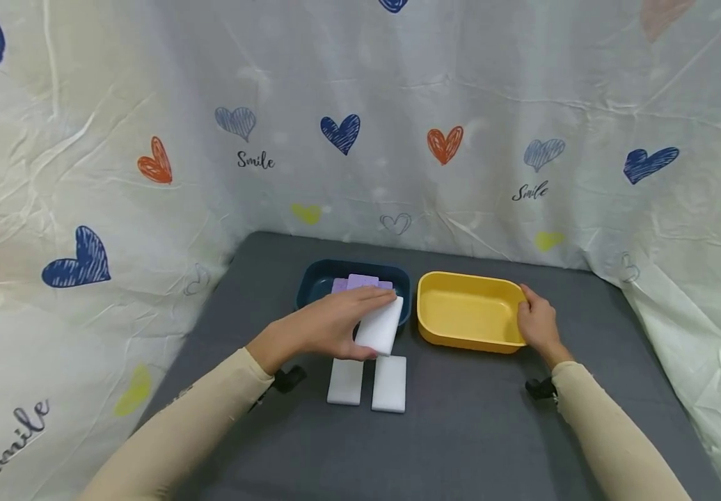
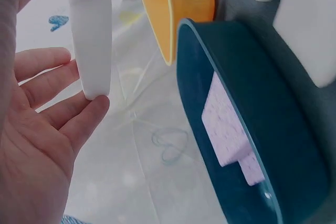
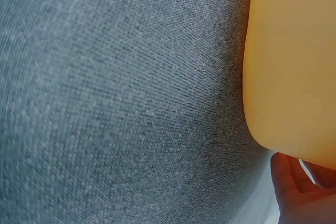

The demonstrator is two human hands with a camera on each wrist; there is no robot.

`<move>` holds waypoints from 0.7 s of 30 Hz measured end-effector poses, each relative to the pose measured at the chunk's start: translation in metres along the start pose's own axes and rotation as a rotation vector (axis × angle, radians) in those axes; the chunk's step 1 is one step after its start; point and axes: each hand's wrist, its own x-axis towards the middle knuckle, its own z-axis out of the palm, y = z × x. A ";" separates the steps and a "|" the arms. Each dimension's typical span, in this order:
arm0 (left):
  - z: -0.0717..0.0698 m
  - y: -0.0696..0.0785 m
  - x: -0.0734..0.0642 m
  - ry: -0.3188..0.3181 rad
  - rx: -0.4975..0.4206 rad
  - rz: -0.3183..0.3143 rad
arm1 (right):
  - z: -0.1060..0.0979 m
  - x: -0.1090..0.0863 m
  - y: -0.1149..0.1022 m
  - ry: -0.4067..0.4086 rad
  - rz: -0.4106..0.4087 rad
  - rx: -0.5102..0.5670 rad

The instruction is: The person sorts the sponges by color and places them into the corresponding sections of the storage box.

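Note:
My left hand (image 1: 329,323) pinches a white sponge block (image 1: 381,325) by its ends, thumb on the near end and fingertips on the far one. The block is raised and tilted, just in front of a dark blue container (image 2: 310,145). Inside that container lie several purple sponges (image 1: 362,280), their pores plain in the left wrist view (image 2: 223,124). To the right, my right hand (image 1: 539,322) grips the right end wall of a yellow container (image 1: 470,306), which has nothing in it. In the right wrist view, fingers (image 3: 286,179) curl at the container's corner.
Two more white sponge blocks (image 1: 344,381) (image 1: 389,384) lie side by side on the grey cloth-covered table (image 1: 461,431), nearer me than the containers. A white curtain (image 1: 385,188) printed with hearts hangs behind the table and along its sides.

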 end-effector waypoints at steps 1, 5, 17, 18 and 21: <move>0.000 0.001 0.003 -0.002 0.002 0.005 | 0.000 0.000 -0.001 -0.002 0.001 0.000; 0.002 0.004 0.016 -0.012 0.015 0.014 | 0.000 0.001 -0.002 0.001 0.009 0.001; 0.006 0.009 0.057 0.003 -0.007 0.048 | 0.003 0.004 0.001 0.022 0.015 -0.004; 0.007 0.009 0.061 0.004 -0.007 0.049 | 0.003 0.004 0.002 0.020 0.019 0.001; 0.010 0.009 0.071 0.006 -0.004 0.048 | 0.003 0.003 0.002 0.012 0.022 0.006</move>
